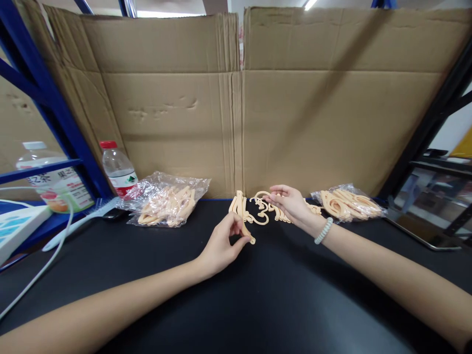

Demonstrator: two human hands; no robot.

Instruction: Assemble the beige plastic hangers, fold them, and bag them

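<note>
Between the thumb and fingers of my left hand (223, 244) is a narrow beige plastic hanger arm (248, 233), tilted, with a small hole at its near end. My right hand (291, 204), wearing a pale coiled bracelet (323, 231), has its fingertips closed at a curved beige hanger hook (260, 193); the fingers partly cover the contact. Just beyond my left hand lies a row of similar hanger arms (236, 205). More loose hooks (262, 220) lie between the hands. Beige pieces (279, 214) continue beneath and behind my right hand, partly hidden.
Clear plastic bags of beige parts lie at left (167, 204) and right (348, 202). A red-capped bottle (118, 169), a larger white-capped bottle (61, 182) and a white cable (55, 255) are at left. Cardboard panels (165, 108) wall off the back of the black table (258, 305).
</note>
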